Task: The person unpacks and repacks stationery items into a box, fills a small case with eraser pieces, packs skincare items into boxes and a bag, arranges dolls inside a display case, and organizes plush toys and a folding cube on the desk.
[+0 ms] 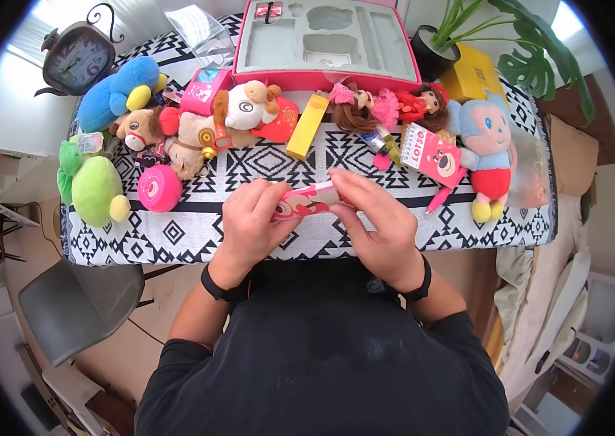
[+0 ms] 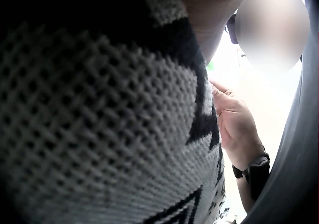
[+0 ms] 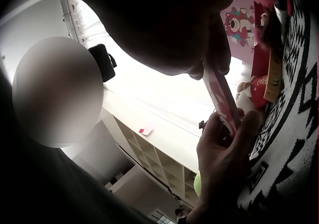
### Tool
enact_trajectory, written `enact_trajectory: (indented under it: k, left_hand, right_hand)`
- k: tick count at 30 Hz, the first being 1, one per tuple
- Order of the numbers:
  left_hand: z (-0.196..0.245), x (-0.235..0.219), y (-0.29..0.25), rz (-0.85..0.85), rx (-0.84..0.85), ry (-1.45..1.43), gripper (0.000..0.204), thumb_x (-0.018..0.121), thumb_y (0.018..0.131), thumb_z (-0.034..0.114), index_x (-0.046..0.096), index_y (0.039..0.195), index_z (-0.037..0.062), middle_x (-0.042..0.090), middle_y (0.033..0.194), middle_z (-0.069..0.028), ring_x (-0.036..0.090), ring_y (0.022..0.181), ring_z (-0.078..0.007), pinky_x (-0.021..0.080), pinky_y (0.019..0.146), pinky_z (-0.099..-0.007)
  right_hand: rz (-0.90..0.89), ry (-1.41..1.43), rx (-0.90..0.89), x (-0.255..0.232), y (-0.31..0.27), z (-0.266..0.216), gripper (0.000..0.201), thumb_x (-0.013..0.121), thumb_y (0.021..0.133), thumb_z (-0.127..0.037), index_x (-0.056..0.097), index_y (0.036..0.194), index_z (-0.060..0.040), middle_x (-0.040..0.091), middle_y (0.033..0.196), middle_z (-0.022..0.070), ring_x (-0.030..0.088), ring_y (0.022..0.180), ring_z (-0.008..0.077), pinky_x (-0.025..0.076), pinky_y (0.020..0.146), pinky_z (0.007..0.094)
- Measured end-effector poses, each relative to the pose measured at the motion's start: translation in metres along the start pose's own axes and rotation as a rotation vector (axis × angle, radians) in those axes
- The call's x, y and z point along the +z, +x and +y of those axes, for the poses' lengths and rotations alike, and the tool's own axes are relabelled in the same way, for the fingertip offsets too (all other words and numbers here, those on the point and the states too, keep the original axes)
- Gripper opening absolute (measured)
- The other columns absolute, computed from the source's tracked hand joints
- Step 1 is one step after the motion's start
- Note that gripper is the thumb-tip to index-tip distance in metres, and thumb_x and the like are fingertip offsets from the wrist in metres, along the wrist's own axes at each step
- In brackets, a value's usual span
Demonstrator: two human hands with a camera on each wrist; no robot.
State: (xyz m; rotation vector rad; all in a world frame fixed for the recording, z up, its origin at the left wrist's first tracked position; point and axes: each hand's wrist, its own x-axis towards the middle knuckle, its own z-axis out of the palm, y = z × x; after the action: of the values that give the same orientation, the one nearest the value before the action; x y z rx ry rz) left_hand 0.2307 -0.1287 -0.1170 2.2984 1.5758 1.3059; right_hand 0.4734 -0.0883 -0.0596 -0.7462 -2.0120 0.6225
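Note:
A slim pink and white printed box is held between both hands over the front part of the table. My left hand grips its left end, thumb below and fingers curled over the top. At the other end, my right hand pinches the box between thumb and fingers. The right wrist view shows the box as a narrow edge, with the left hand around its lower end. Woven tablecloth fills most of the left wrist view, where the right hand appears beyond the edge.
Plush toys line the left, including a green one and a blue one. A pink box with a grey insert stands at the back. A yellow box, dolls, a Lotso notepad and another plush lie beyond and right.

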Motion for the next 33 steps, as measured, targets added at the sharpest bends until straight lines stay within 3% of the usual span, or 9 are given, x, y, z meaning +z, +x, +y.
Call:
enact_trajectory:
  k: [6,8,10,11,12,14,20,24,33]
  left_hand:
    - [0.009,-0.009,0.004,0.006,0.005,-0.004,0.050,0.107,0.070,0.018,0.077,0.109,0.0062,0.066,0.082,-0.0079,0.064,0.071,-0.0298,0.051,0.065,-0.0421]
    - [0.013,-0.019,0.003,-0.005,-0.006,-0.017,0.051,0.109,0.072,0.021,0.077,0.108,0.0049,0.069,0.084,-0.0076,0.068,0.074,-0.0242,0.053,0.068,-0.0400]
    - [0.014,-0.029,0.000,-0.075,-0.324,-0.282,0.046,0.108,0.080,0.019,0.077,0.110,0.0021,0.076,0.093,-0.0061,0.071,0.080,-0.0177,0.057,0.073,-0.0358]
    - [0.009,-0.033,-0.007,-0.123,-0.586,-0.549,0.040,0.104,0.089,0.016,0.075,0.112,0.0009,0.082,0.105,-0.0085,0.079,0.095,-0.0182,0.061,0.085,-0.0302]
    - [0.011,-0.037,-0.002,-0.087,-0.724,-0.921,0.033,0.094,0.098,0.006,0.071,0.121,0.0000,0.083,0.108,-0.0090,0.080,0.096,-0.0169,0.063,0.081,-0.0291]
    - [0.012,-0.052,0.020,-0.138,-0.800,-1.136,0.030,0.086,0.104,0.001,0.067,0.128,-0.0003,0.083,0.112,-0.0127,0.082,0.096,-0.0195,0.065,0.078,-0.0296]
    - [0.004,-0.051,0.116,-0.079,-0.750,-1.102,0.029,0.079,0.112,0.012,0.071,0.136,-0.0025,0.084,0.114,-0.0083,0.076,0.089,-0.0124,0.058,0.074,-0.0262]
    - [0.002,-0.030,0.197,-0.235,-0.802,-1.038,0.029,0.075,0.116,0.019,0.072,0.136,-0.0010,0.083,0.117,-0.0067,0.078,0.095,-0.0127,0.061,0.081,-0.0276]
    - [-0.076,0.060,0.339,-0.406,-0.662,-0.967,0.031,0.075,0.117,0.022,0.074,0.137,-0.0022,0.081,0.123,-0.0084,0.080,0.105,-0.0148,0.067,0.088,-0.0276]
  right_hand:
    - [0.052,0.099,0.144,-0.010,-0.003,-0.005,0.030,0.086,0.099,0.005,0.080,0.128,0.0014,0.085,0.114,0.0163,0.086,0.102,0.0285,0.069,0.087,0.0350]
    - [0.083,0.112,0.169,-0.018,-0.005,-0.006,0.027,0.085,0.100,0.006,0.080,0.126,0.0019,0.085,0.112,0.0148,0.087,0.100,0.0252,0.069,0.086,0.0331]
    - [0.151,0.258,0.341,-0.029,-0.008,-0.003,0.025,0.085,0.100,0.007,0.081,0.124,0.0020,0.085,0.110,0.0124,0.087,0.097,0.0185,0.070,0.084,0.0318]
    - [0.159,0.269,0.350,-0.038,-0.008,-0.001,0.025,0.084,0.102,0.007,0.078,0.126,0.0030,0.085,0.109,0.0116,0.086,0.097,0.0171,0.071,0.083,0.0325]
    - [0.178,0.257,0.332,-0.045,-0.006,-0.003,0.025,0.084,0.102,0.007,0.078,0.126,0.0030,0.085,0.109,0.0116,0.086,0.097,0.0171,0.071,0.083,0.0325]
    - [0.225,0.497,0.436,-0.059,-0.001,-0.008,0.026,0.082,0.104,0.007,0.074,0.129,0.0040,0.084,0.110,0.0131,0.085,0.100,0.0188,0.073,0.084,0.0330]
    - [0.159,0.687,0.455,-0.085,0.020,0.005,0.027,0.076,0.107,0.009,0.056,0.125,0.0010,0.072,0.124,0.0135,0.079,0.115,0.0196,0.075,0.082,0.0353]
    - [0.163,0.858,0.475,-0.102,0.047,0.024,0.030,0.078,0.107,0.005,0.052,0.119,0.0003,0.069,0.123,0.0136,0.080,0.112,0.0237,0.075,0.082,0.0379]
    - [0.051,0.547,0.478,-0.135,0.108,0.107,0.036,0.088,0.105,-0.011,0.061,0.126,0.0025,0.076,0.118,0.0136,0.079,0.104,0.0176,0.067,0.086,0.0350]
